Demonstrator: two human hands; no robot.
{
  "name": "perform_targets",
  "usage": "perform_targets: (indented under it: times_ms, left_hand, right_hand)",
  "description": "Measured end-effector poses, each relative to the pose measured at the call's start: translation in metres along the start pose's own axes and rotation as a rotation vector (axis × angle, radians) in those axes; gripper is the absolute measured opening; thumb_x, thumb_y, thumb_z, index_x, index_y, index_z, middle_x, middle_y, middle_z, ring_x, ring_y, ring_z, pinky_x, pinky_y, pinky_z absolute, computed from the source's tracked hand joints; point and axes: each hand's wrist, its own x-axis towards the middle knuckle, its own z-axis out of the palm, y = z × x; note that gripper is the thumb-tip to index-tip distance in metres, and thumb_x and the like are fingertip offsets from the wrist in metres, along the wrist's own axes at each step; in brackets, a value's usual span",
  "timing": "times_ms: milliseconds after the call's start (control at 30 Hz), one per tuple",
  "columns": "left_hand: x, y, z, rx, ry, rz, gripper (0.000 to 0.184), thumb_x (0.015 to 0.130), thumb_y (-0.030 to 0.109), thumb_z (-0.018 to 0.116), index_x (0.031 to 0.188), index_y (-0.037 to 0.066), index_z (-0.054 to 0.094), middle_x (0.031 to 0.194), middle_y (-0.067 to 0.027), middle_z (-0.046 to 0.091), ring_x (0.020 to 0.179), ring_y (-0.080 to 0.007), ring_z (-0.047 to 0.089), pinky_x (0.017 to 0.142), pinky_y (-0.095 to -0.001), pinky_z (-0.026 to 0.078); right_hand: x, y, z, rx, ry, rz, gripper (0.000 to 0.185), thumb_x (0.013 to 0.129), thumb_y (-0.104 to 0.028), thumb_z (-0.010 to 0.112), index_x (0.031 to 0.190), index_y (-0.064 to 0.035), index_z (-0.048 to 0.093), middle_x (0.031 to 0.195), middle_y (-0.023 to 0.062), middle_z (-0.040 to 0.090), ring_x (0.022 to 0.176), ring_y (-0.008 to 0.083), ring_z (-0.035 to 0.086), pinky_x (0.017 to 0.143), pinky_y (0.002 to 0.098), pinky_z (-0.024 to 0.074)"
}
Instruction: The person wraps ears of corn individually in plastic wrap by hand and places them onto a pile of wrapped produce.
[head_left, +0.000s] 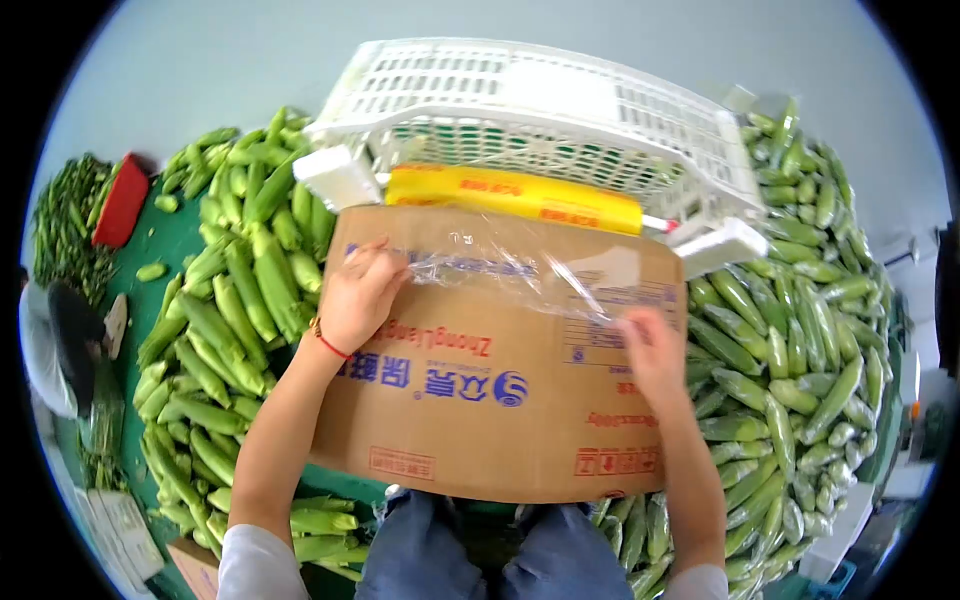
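My left hand (pixel 364 288) is closed on the left end of a sheet of clear cling film (pixel 500 268), at the upper left of a cardboard box (pixel 440 420). The right end of the film's edge is pinched in my right hand (pixel 652 345), over the box's right side. Between the hands the film stretches slack and wrinkled above the box top. Its far side runs up toward a yellow roll with red print (pixel 515 198), which lies just behind the box.
A white plastic crate (pixel 540 85) stands behind the roll, with white blocks (pixel 338 175) at its front corners. Unwrapped corn in green husks (pixel 235 300) is piled on the left, film-wrapped corn (pixel 785 320) on the right. A red container (pixel 121 203) and another person (pixel 60 345) are far left.
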Motion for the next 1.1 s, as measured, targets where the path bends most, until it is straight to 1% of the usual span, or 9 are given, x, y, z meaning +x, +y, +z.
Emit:
perform_targets:
  times_ms: [67, 200, 400, 567, 667, 733, 867, 967, 1100]
  left_hand:
    - [-0.039, 0.006, -0.033, 0.118, -0.116, -0.138, 0.009, 0.077, 0.007, 0.061, 0.086, 0.008, 0.059, 0.086, -0.0065, 0.065, 0.083, -0.0277, 0.065, 0.075, -0.0402, 0.053]
    - [-0.112, 0.048, -0.086, 0.057, -0.047, 0.189, 0.016, 0.074, 0.011, 0.062, 0.090, 0.008, 0.061, 0.088, -0.0069, 0.064, 0.089, -0.0241, 0.066, 0.074, -0.0352, 0.055]
    - [-0.226, 0.117, -0.087, -0.119, -0.095, -0.080, 0.013, 0.078, 0.011, 0.063, 0.090, 0.006, 0.062, 0.095, -0.0101, 0.066, 0.094, -0.0248, 0.066, 0.081, -0.0364, 0.053]
    - [-0.323, -0.012, -0.019, 0.530, 0.203, -0.840, 0.066, 0.080, 0.020, 0.072, 0.131, -0.004, 0.040, 0.119, -0.0258, 0.051, 0.109, -0.0432, 0.049, 0.098, -0.0495, 0.040]
    - [-0.346, -0.123, -0.003, 0.513, 0.298, -1.517, 0.094, 0.078, 0.036, 0.077, 0.151, 0.014, 0.022, 0.136, -0.0269, 0.038, 0.119, -0.0444, 0.044, 0.102, -0.0497, 0.038]
    - [-0.346, -0.164, -0.008, 0.255, 0.117, -1.796, 0.108, 0.069, 0.042, 0.083, 0.153, 0.016, 0.019, 0.134, -0.0274, 0.039, 0.117, -0.0445, 0.047, 0.100, -0.0482, 0.042]
    - [-0.410, -0.184, -0.014, 0.074, 0.282, -1.613, 0.086, 0.072, 0.037, 0.082, 0.140, 0.005, 0.039, 0.124, -0.0217, 0.056, 0.105, -0.0402, 0.059, 0.093, -0.0417, 0.049]
    - [-0.374, -0.074, -0.071, -1.138, 0.844, -1.713, 0.044, 0.096, 0.022, 0.058, 0.133, 0.004, 0.045, 0.122, -0.0114, 0.057, 0.105, -0.0268, 0.061, 0.087, -0.0407, 0.053]
    - [-0.349, 0.076, -0.117, -1.595, 0.889, -1.398, 0.063, 0.090, 0.041, 0.065, 0.138, 0.008, 0.042, 0.124, -0.0118, 0.056, 0.107, -0.0246, 0.060, 0.083, -0.0422, 0.056]
  right_hand:
    - [-0.033, 0.004, -0.026, 0.042, 0.027, 0.052, 0.009, 0.092, -0.008, 0.061, 0.093, 0.0013, 0.063, 0.085, 0.0074, 0.066, 0.079, 0.0124, 0.059, 0.074, 0.0277, 0.0485]
    - [-0.110, 0.005, -0.039, 0.028, -0.129, 0.266, 0.009, 0.092, -0.004, 0.056, 0.086, 0.0025, 0.059, 0.082, 0.0085, 0.066, 0.071, 0.0125, 0.059, 0.069, 0.0266, 0.0474]
    - [-0.174, -0.003, -0.033, 0.057, -0.346, 0.217, 0.005, 0.090, 0.000, 0.056, 0.086, 0.0010, 0.057, 0.072, 0.0062, 0.062, 0.069, 0.0115, 0.060, 0.065, 0.0246, 0.0481]
    - [-0.168, 0.009, -0.035, 0.045, -0.425, 0.231, 0.001, 0.090, 0.001, 0.055, 0.090, 0.0018, 0.054, 0.073, 0.0075, 0.063, 0.070, 0.0117, 0.062, 0.065, 0.0257, 0.0491]
    - [-0.164, 0.005, -0.034, 0.065, -0.438, 0.240, 0.002, 0.090, 0.001, 0.054, 0.091, 0.0014, 0.053, 0.073, 0.0082, 0.064, 0.070, 0.0115, 0.062, 0.064, 0.0256, 0.0489]
    - [-0.165, 0.004, -0.034, 0.046, -0.429, 0.251, 0.002, 0.089, 0.001, 0.054, 0.091, 0.0011, 0.053, 0.074, 0.0081, 0.064, 0.069, 0.0115, 0.062, 0.064, 0.0254, 0.0488]
    - [-0.162, -0.013, -0.037, 0.002, -0.436, 0.327, 0.001, 0.090, 0.000, 0.054, 0.090, 0.0001, 0.053, 0.074, 0.0068, 0.064, 0.068, 0.0113, 0.061, 0.063, 0.0245, 0.0479]
    - [-0.168, -0.004, -0.033, 0.083, -0.384, 0.333, 0.001, 0.091, -0.001, 0.054, 0.090, -0.0005, 0.054, 0.074, 0.0062, 0.064, 0.068, 0.0110, 0.060, 0.062, 0.0243, 0.0475]
    - [-0.167, -0.006, -0.027, 0.118, -0.374, 0.342, 0.008, 0.092, -0.005, 0.057, 0.086, 0.0001, 0.057, 0.076, 0.0072, 0.064, 0.068, 0.0131, 0.060, 0.065, 0.0271, 0.0482]
